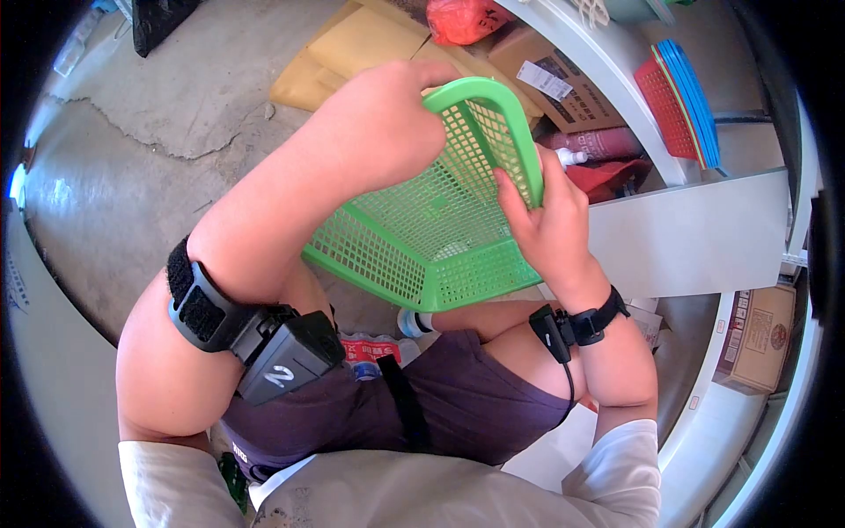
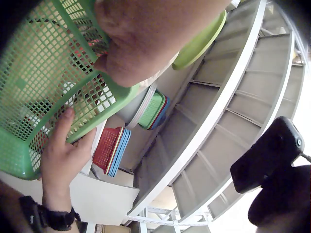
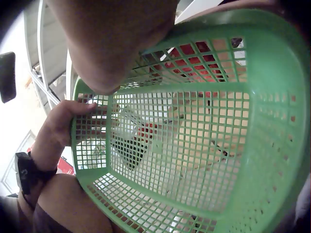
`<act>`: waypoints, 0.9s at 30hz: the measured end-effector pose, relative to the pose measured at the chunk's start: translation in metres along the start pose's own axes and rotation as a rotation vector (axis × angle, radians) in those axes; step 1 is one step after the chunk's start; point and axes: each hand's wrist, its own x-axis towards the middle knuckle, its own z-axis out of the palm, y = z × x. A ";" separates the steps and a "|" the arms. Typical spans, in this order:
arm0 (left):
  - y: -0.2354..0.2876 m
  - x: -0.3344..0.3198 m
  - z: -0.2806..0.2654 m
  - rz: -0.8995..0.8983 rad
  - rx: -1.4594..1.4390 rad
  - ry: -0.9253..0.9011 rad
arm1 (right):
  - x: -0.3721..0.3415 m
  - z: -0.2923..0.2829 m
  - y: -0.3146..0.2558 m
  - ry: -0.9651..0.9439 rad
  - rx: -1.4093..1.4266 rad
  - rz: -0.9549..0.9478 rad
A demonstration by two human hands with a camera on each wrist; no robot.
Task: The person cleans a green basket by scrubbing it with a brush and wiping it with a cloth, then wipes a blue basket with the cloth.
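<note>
A green plastic mesh basket is held up in front of the body, tilted with its inside towards the head. My left hand grips the rim at the basket's far left corner, its fingers curled over the edge. On the right side, my right hand holds the rim, with the thumb inside and the fingers around the outside. The right wrist view shows the bare mesh floor of the basket, with things behind showing through the holes. In the left wrist view, the right hand lies on the side wall of the basket.
Red and blue stacked baskets stand on a white shelf at the right. Beyond the held basket are a tan package, a cardboard box and a red plastic bag. A white board extends beside the right hand.
</note>
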 end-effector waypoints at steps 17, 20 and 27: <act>-0.002 0.000 0.000 0.028 0.002 0.006 | 0.001 -0.001 -0.002 0.010 -0.009 -0.009; -0.001 -0.001 -0.002 0.023 -0.019 -0.011 | 0.003 -0.003 -0.004 0.008 0.003 -0.009; 0.004 0.000 -0.010 0.060 -0.089 0.036 | 0.024 -0.032 -0.006 -0.110 0.137 0.067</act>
